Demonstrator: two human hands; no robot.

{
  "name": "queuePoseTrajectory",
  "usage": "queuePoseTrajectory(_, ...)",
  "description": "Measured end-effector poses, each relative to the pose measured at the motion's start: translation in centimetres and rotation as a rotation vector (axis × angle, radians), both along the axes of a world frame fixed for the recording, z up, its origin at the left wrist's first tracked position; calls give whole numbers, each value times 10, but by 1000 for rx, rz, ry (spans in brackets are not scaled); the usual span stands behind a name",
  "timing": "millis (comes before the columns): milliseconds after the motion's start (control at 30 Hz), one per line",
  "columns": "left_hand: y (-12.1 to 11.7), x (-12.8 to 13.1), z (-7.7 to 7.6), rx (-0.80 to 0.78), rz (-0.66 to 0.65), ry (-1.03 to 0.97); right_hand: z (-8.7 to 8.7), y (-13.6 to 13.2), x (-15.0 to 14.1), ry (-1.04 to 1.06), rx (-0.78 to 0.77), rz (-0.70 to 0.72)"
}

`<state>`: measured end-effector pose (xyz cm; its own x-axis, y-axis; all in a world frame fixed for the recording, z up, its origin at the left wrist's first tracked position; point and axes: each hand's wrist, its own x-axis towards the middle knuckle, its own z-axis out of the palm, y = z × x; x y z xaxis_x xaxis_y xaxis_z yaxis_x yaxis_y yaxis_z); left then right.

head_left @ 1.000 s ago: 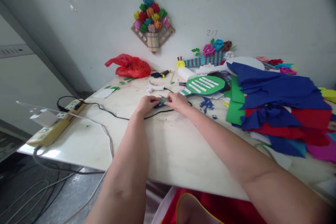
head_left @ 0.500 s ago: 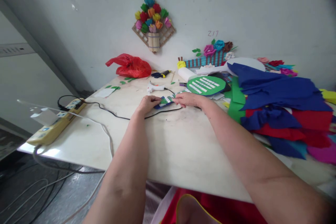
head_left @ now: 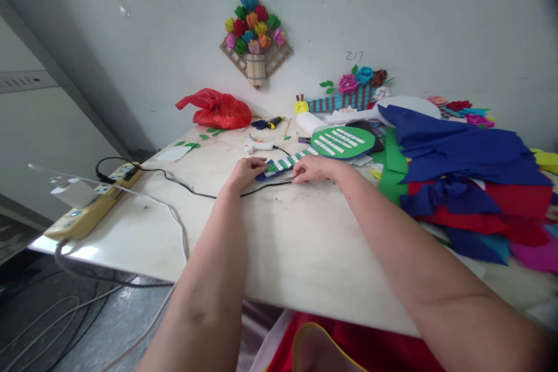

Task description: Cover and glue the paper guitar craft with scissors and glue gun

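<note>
Green paddle-shaped piece (head_left: 342, 140) lies toward the back edge of the worktop (head_left: 296, 250). Left hand (head_left: 247, 172) pinches its narrow end; right hand (head_left: 313, 168), fingers bunched, sits at its near side, contents unclear from here.

Both forearms are bare. Bodyward from the left hand (head_left: 247, 173) shows shiny mauve-grey cloth (head_left: 257, 325); bodyward from the right hand (head_left: 313, 168), a red garment (head_left: 379, 350) and yellow-edged pale panel (head_left: 320, 351).
</note>
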<state>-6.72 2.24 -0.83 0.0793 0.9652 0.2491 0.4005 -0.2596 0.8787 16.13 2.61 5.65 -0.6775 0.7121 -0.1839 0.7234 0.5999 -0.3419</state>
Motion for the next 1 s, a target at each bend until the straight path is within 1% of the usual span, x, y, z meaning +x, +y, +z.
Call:
queuePoseTrajectory(200, 2, -1, -2, -9, 7, -14, 0, -10, -17, -130, 255, -80)
queuePoseTrajectory(300, 2, -1, -3, -10, 7, -27, -4, -12, -21, -144, 332, -84)
queuePoseTrajectory(400, 3, -1, -4, -2, 8, -30, -8, -15, -24, -155, 360, -73)
queuePoseTrajectory(567, 4, -2, -4, 6, 6, -36, -11, -18, -28, -187, 356, -73)
queuePoseTrajectory(667, 5, -2, -3, 2, -1, -29, -14, -16, -29, -171, 365, -58)
queuePoseTrajectory(1000, 2, -1, -2, -14, 2, -33, -24, -10, -31, -105, 443, -97)
